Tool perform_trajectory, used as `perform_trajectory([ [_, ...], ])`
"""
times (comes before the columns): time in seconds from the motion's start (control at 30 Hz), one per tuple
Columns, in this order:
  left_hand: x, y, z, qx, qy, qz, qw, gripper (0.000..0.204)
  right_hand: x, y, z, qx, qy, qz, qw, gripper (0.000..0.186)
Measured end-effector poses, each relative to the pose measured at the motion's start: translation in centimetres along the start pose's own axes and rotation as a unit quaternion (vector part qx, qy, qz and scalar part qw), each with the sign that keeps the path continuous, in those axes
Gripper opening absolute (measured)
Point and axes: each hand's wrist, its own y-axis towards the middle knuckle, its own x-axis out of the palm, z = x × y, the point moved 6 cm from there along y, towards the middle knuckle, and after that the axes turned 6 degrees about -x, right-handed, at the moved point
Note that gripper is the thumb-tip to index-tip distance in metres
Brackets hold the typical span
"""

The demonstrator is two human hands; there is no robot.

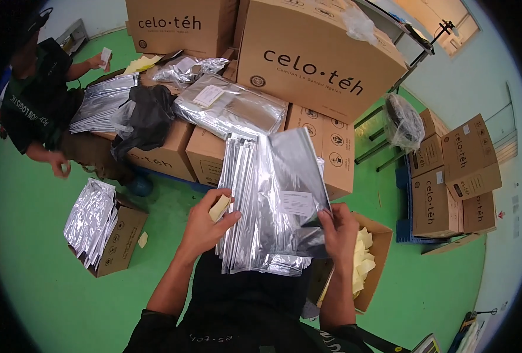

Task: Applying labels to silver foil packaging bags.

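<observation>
A stack of silver foil bags (240,203) lies in front of me, at the edge of the cardboard boxes and above my lap. Its top foil bag (290,156) is lifted and tilted, with a white label (298,203) on its face. My right hand (338,232) pinches this bag at its right edge, thumb beside the label. At the stack's left side, my left hand (209,220) is closed on a small yellow paper slip (219,207), its thumb close to the bags' edges.
Large cardboard boxes (325,59) stand ahead, with a flat silver package (231,109) and black plastic bag (149,117) nearby. Left, a co-worker (40,100) holds a small white item. Boxes with foil bags (93,217) and yellow slips (362,265) flank me. A wrapped stool (403,120) stands right.
</observation>
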Motion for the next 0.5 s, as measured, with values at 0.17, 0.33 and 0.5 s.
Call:
perform_trajectory([
  [0.17, -1.2, 0.3, 0.4, -0.035, -0.195, -0.03, 0.98, 0.071, -1.1, 0.2, -6.5, -0.022, 0.148, -0.085, 0.985, 0.017],
  [0.33, -3.7, -1.7, -2.4, -0.056, -0.362, -0.029, 0.93, 0.052, 1.7, 1.4, -9.1, -0.039, 0.17, -0.155, 0.972, 0.02],
  [0.5, -12.9, -6.2, -7.6, 0.008, -0.511, 0.198, 0.836, 0.032, 2.3, 1.7, -6.5, -0.033, 0.242, -0.118, 0.963, 0.02],
])
